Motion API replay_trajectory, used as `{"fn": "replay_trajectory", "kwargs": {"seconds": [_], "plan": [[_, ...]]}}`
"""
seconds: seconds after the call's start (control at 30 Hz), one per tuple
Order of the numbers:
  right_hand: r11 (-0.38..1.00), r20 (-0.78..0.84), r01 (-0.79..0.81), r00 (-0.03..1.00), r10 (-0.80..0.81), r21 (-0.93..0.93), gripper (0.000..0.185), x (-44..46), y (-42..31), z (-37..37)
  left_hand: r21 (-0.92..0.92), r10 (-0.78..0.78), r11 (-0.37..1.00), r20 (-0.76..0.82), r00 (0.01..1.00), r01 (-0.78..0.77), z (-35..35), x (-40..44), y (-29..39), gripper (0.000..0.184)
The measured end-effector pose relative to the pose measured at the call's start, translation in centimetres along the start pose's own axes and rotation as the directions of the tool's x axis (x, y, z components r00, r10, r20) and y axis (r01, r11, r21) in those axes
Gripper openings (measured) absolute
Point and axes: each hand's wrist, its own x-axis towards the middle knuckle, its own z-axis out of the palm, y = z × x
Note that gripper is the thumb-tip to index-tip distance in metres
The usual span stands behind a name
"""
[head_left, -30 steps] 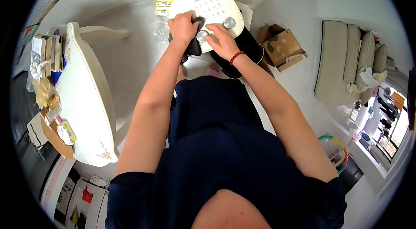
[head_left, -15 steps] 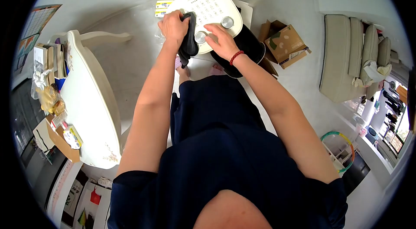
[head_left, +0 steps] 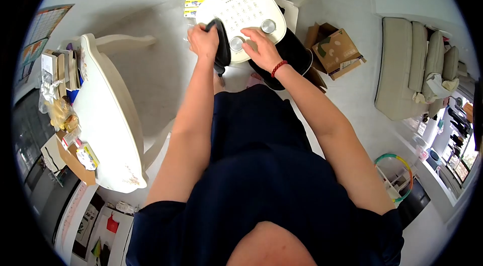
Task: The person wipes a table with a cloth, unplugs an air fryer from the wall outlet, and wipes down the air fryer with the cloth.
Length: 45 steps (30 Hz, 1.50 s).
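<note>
A cream-white appliance (head_left: 254, 2) with printed symbols on its top and two silver knobs stands in front of me; it looks like an air fryer. My left hand (head_left: 204, 42) is closed round a dark, soft-looking black cloth (head_left: 222, 50) against the appliance's left edge. My right hand (head_left: 265, 51), with a red bead bracelet on its wrist, lies over the front of the top, fingers stretched and apart. Its thumb is beside the nearer knob (head_left: 236, 43); whether it touches is unclear. The farther knob (head_left: 268, 26) sits just beyond its fingers.
A black bin (head_left: 289, 57) stands right of the appliance, beside an open cardboard box (head_left: 338, 51). Yellow-and-white packets (head_left: 193, 7) lie behind on the left. A white table (head_left: 108, 130) is at my left, a beige sofa (head_left: 395, 67) at far right.
My left hand has shifted down slightly and turned along the appliance's edge with the black cloth, which looks more bunched. My right hand stays by the knobs. The whole view has shifted slightly.
</note>
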Motion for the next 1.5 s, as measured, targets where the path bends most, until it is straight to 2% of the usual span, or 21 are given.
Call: {"fn": "replay_trajectory", "kwargs": {"seconds": [0.17, 0.27, 0.37, 0.47, 0.6, 0.7, 0.73, 0.8, 0.87, 0.9, 1.07, 1.23, 1.33, 1.4, 1.5], "plan": [[1.000, 0.011, 0.001, 1.000, -0.001, -0.017, 0.037, 0.0, -0.4, -0.2, -0.142, -0.065, 0.988, 0.009, 0.998, 0.066, 1.2, -0.9, -2.0, 0.040], [1.000, 0.011, 0.005, 1.000, -0.005, -0.014, 0.037, 0.0, -0.2, -0.1, -0.174, -0.180, 0.964, 0.136, 0.974, 0.202, 1.3, -3.9, -4.3, 0.041], [1.000, 0.015, 0.004, 1.000, -0.004, -0.026, 0.038, -0.1, -0.4, -0.1, -0.277, -0.322, 0.889, 0.187, 0.928, 0.364, 1.5, -4.0, -3.0, 0.043], [0.999, 0.016, 0.028, 0.999, -0.028, -0.037, 0.037, -0.1, -0.3, -0.1, -0.316, -0.302, 0.904, 0.009, 0.953, 0.289, 3.2, -1.3, -2.8, 0.038], [0.998, 0.021, 0.027, 0.999, -0.026, -0.060, 0.036, 0.0, -0.5, -0.2, -0.346, -0.352, 0.876, 0.017, 0.936, 0.336, 3.1, 0.6, -2.1, 0.044], [0.997, 0.024, 0.028, 0.999, -0.027, -0.068, 0.035, -0.1, -0.9, -0.2, -0.443, -0.227, 0.867, 0.052, 0.973, 0.226, 2.1, -1.2, -2.7, 0.044], [0.997, 0.016, 0.046, 0.999, -0.045, -0.070, 0.035, 0.0, -0.9, -0.2, -0.430, -0.149, 0.893, -0.011, 0.989, 0.130, 2.3, -2.3, -3.5, 0.041], [0.996, 0.021, 0.047, 0.999, -0.046, -0.069, 0.034, 0.0, -0.9, -0.2, -0.590, -0.217, 0.768, 0.129, 0.968, 0.251, 2.7, -4.5, -5.1, 0.039], [0.997, 0.034, 0.044, 0.999, -0.042, -0.071, 0.034, 0.0, -1.0, -0.3, -0.621, -0.258, 0.724, 0.161, 0.953, 0.301, 3.0, -5.8, -5.5, 0.037], [0.996, 0.052, 0.038, 0.998, -0.034, -0.081, 0.035, 0.1, -0.8, -0.2, -0.617, -0.288, 0.719, 0.154, 0.945, 0.320, 1.5, -5.8, -3.5, 0.033], [0.995, 0.077, 0.026, 0.997, -0.018, -0.097, 0.035, 0.2, -0.9, -0.3, -0.588, -0.280, 0.788, -0.082, 0.957, 0.180, 3.0, 0.2, -1.9, 0.028], [0.993, 0.089, 0.040, 0.996, -0.030, -0.108, 0.036, 0.2, -0.9, -0.3, -0.716, -0.351, 0.625, 0.096, 0.931, 0.310, 2.3, 4.8, -0.6, 0.021], [0.991, 0.102, 0.036, 0.995, -0.022, -0.130, 0.036, 0.2, -1.1, -0.2, -0.709, -0.292, 0.635, 0.145, 0.945, 0.305, 2.4, 2.2, -3.0, 0.016], [0.992, 0.106, 0.024, 0.994, -0.011, -0.122, 0.035, 0.3, -0.9, -0.1, -0.803, -0.325, 0.430, 0.288, 0.900, 0.413, 1.3, -1.4, -3.2, 0.013], [0.996, 0.125, 0.000, 0.992, 0.012, -0.090, 0.035, 0.3, -1.0, -0.2, -0.796, -0.358, 0.298, 0.418, 0.835, 0.527, 0.7, -3.2, -4.1, 0.014]]}}
